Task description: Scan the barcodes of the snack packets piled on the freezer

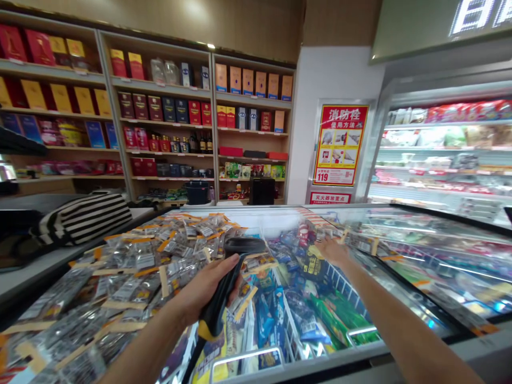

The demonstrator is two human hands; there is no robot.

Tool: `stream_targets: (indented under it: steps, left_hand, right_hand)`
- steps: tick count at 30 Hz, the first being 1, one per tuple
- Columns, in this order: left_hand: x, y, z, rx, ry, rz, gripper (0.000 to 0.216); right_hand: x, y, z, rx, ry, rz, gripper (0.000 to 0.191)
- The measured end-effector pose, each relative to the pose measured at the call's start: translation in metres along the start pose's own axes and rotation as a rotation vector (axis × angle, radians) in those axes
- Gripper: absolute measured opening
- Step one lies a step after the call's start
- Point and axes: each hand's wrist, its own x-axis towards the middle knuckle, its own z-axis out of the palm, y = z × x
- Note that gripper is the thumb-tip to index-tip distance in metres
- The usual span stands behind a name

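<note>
So the chest freezer (320, 357) sits right in front. A heap of packets (132, 266) lies on top of its left lid, and more goods lie inside the open middle part. The left hand (204, 290) holds a scanner (230, 277) over the edge of that heap. The right hand (332, 249) is further back, down in the opening, touching a packet (312, 264). A bag (82, 216) lies on the counter (36, 272) to the left. Wall shelves (172, 122) run behind, with a poster (340, 144) to their right and a cooler (444, 154) far right.
</note>
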Motion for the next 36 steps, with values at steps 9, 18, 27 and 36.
stream_targets:
  steps: [9,18,27,36]
  left_hand:
    - [-0.015,0.002,0.008,-0.043,-0.002,0.032,0.032]
    - [-0.027,-0.001,-0.002,-0.056,-0.015,0.015,0.031]
    - [-0.033,0.0,-0.001,-0.029,-0.039,0.021,0.031]
    - [-0.039,0.005,0.001,-0.007,-0.088,0.027,0.031]
  right_hand:
    - [-0.048,-0.008,-0.014,0.313,-0.098,-0.213,0.042]
    - [-0.06,-0.052,-0.019,0.105,0.05,-0.01,0.032]
    - [-0.07,-0.073,-0.012,0.502,0.171,-0.139,0.036]
    - [-0.078,-0.087,-0.029,0.675,0.281,-0.188,0.041]
